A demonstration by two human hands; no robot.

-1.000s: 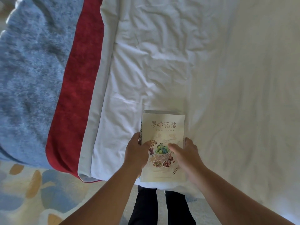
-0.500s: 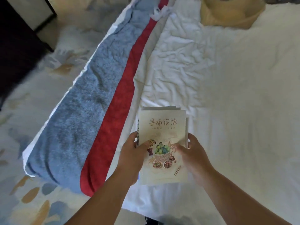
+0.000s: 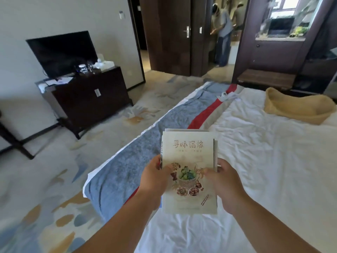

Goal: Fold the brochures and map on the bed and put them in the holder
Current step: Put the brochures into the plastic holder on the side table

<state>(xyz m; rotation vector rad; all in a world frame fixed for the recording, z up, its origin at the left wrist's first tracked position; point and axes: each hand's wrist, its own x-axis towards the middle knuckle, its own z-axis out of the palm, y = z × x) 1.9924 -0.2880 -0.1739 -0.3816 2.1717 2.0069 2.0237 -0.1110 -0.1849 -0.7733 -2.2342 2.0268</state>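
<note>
- Two hands, the left hand (image 3: 156, 181) and the right hand (image 3: 224, 183), each keep a curled grip on one stack of folded brochures (image 3: 189, 156), thumbs on the cover.
- The stack sits between both grips, above the bed (image 3: 273, 161); its sheets cannot be counted.
- One tan basket (image 3: 299, 108) lies well beyond the right grip.

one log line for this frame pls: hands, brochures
left hand: grips stack's left edge | right hand: grips right edge | brochure stack: folded, held over bed, food-illustrated cover up
</note>
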